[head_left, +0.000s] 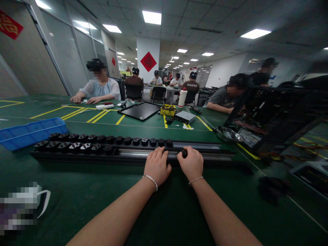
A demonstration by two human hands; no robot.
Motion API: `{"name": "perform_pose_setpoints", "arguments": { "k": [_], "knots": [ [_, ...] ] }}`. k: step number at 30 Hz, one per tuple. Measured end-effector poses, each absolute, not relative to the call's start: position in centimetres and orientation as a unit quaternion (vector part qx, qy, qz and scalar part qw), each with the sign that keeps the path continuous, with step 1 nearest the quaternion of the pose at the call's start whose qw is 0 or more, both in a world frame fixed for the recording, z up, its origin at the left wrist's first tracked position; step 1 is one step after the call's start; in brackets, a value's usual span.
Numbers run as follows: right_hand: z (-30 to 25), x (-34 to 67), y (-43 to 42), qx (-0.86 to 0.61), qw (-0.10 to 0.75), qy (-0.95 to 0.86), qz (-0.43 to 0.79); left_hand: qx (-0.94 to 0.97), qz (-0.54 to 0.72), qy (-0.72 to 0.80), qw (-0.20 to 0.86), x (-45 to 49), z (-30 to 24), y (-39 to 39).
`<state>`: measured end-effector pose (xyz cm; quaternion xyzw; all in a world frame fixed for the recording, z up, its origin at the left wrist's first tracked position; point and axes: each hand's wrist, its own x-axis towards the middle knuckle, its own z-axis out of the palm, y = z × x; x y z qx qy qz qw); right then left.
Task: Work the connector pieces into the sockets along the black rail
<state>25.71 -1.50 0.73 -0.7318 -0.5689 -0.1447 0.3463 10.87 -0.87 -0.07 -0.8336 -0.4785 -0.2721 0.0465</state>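
Observation:
Two long black power track rails lie side by side across the green table: a near rail and a far rail. Black socket modules sit along both, in the left part of the near one and further right on the far one. My left hand holds the near rail around its middle, fingers over the top and thumb on the front side. Just to its right, my right hand is closed around a small black socket module at the same rail. Its underside is hidden.
At the left stands a blue plastic bin. Beyond the rails lie a flat black panel, a grey box and a white bottle. A metal bowl and an open computer case are at right. People sit around.

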Motion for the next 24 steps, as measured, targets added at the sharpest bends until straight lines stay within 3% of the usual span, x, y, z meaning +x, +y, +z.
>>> {"name": "perform_pose_setpoints", "arguments": {
  "k": [24],
  "knots": [
    [0.51,25.7,-1.73,-0.741,0.366,-0.548,-0.126,-0.835,-0.266,-0.48,0.046,10.88,0.03,-0.88]
  ]
}}
